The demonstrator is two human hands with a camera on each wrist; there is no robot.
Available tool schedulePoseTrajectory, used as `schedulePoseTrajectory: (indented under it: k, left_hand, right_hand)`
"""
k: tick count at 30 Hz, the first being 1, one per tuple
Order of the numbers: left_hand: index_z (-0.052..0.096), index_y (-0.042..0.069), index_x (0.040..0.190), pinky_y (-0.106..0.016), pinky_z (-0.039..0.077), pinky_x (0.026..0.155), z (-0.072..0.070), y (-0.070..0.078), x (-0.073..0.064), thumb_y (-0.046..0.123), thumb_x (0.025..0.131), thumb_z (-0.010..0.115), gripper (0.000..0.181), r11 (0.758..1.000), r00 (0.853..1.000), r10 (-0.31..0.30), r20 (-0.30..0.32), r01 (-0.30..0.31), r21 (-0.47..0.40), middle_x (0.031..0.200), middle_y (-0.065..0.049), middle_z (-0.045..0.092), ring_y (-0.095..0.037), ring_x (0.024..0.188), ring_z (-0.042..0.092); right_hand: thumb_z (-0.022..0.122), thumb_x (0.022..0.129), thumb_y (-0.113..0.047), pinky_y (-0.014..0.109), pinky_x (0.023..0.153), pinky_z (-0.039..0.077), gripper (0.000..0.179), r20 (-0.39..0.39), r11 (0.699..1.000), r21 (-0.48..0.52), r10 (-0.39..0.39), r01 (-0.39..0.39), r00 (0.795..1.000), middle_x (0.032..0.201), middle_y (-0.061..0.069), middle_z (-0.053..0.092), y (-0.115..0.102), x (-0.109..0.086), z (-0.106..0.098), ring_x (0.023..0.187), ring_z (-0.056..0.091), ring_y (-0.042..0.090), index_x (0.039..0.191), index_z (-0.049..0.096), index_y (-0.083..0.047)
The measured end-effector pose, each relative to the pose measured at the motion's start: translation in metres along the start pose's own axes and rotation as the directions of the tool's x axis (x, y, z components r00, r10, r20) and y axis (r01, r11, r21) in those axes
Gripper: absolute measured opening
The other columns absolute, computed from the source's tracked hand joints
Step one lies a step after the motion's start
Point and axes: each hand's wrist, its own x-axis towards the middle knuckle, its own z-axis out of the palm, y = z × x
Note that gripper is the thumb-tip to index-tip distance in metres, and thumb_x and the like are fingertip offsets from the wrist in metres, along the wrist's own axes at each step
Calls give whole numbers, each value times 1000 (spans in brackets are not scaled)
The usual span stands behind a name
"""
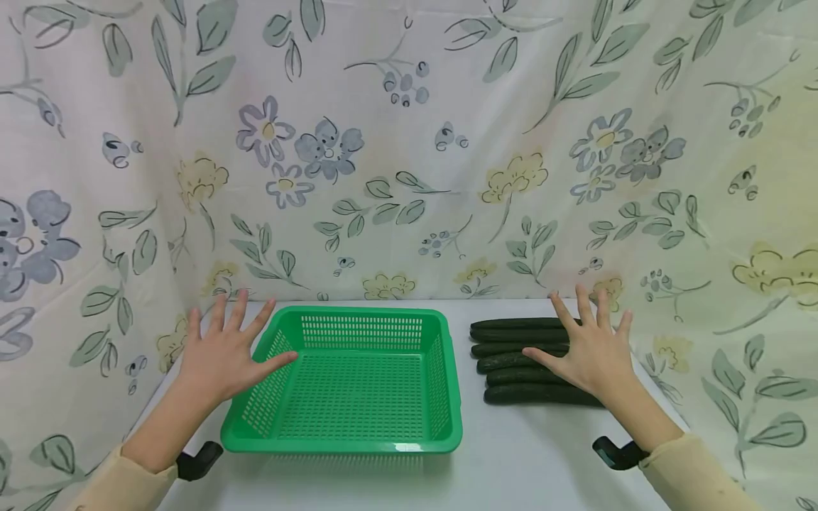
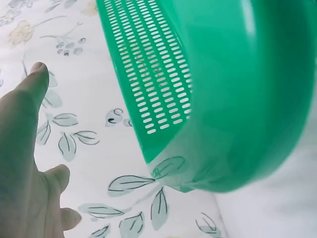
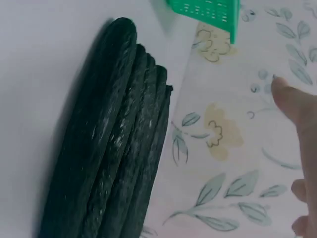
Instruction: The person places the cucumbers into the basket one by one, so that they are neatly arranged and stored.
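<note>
While left hand (image 1: 220, 355) hovers spread beside green basket (image 1: 345, 443) and right hand (image 1: 591, 353), fingers splayed, gripping nothing, over cucumbers (image 1: 511, 355) on table (image 1: 524, 461): best lifted singly, mid-length.

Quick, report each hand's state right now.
Left hand: open, fingers spread, holding nothing, beside the green perforated plastic basket.
Right hand: open, fingers spread, holding nothing, over the row of dark green cucumbers.
</note>
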Motion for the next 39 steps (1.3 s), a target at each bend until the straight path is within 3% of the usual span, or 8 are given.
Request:
schedulePoseTrajectory:
  k: [7, 14, 21, 25, 28, 32, 36, 39]
  left_hand:
    - [22, 21, 171, -87, -2, 116, -3, 3, -12, 84, 93, 51, 105, 991, 998, -18, 65, 27, -129, 167, -32, 30, -63, 148, 30]
    - [34, 18, 168, -88, 14, 112, 13, -1, -45, 70, 93, 67, 97, 954, 998, -54, -11, 49, -296, 156, -28, 51, -63, 139, 44]
    - [39, 14, 166, -84, 30, 108, 45, -14, -69, 60, 95, 73, 91, 894, 984, -164, -73, 117, -433, 156, -29, 51, -60, 135, 49]
    - [29, 13, 169, -81, 37, 106, 60, -20, -78, 61, 98, 68, 94, 856, 976, -215, 20, 198, -478, 158, -34, 44, -63, 137, 43]
    - [21, 15, 171, -83, 34, 107, 71, -24, -83, 61, 101, 64, 95, 821, 965, -242, 99, 258, -508, 158, -40, 39, -65, 139, 38]
    - [19, 11, 171, -81, 39, 105, 82, -24, -90, 51, 104, 64, 90, 796, 969, -232, 89, 242, -555, 153, -42, 44, -62, 137, 42]
    - [20, 11, 171, -56, 55, 97, 94, -20, -95, 37, 105, 67, 85, 796, 982, -187, -23, 138, -589, 156, -32, 48, -41, 130, 52]
    - [16, 22, 172, -36, 54, 99, 100, -17, -98, 34, 105, 67, 85, 770, 984, -169, -50, 100, -630, 168, -22, 37, -17, 144, 45]
  right_hand:
    - [67, 91, -74, 90, 107, 23, 112, 41, 963, 252, 93, -100, 995, 172, 34, 14, 12, -12, 0, 144, 29, 69, 172, 16, -14]
    - [70, 96, -61, 83, 100, 38, 105, 74, 865, 435, 243, -250, 967, 166, 36, 28, 36, -44, 12, 142, 38, 63, 169, 22, -4]
    - [66, 97, -63, 73, 89, 50, 104, 185, 754, 474, 421, -456, 888, 163, 39, 29, 60, -76, 33, 131, 51, 59, 167, 23, 2]
    - [69, 97, -61, 69, 92, 51, 97, 202, 713, 482, 476, -510, 856, 160, 38, 37, 70, -92, 48, 131, 53, 55, 163, 34, 2]
    - [70, 96, -61, 52, 86, 54, 90, 218, 666, 479, 542, -573, 812, 157, 34, 45, 77, -103, 57, 131, 54, 48, 160, 43, -4]
    - [72, 94, -62, 26, 71, 48, 82, 238, 583, 497, 621, -643, 747, 153, 19, 55, 86, -116, 68, 116, 60, 21, 154, 53, -10]
    - [76, 93, -60, 19, 63, 47, 75, 261, 514, 560, 636, -650, 726, 123, -16, 64, 93, -124, 82, 90, 51, -11, 148, 58, -12]
    - [77, 93, -58, 23, 64, 45, 73, 276, 480, 596, 631, -644, 725, 101, -35, 56, 95, -127, 91, 84, 50, -16, 146, 57, -13]
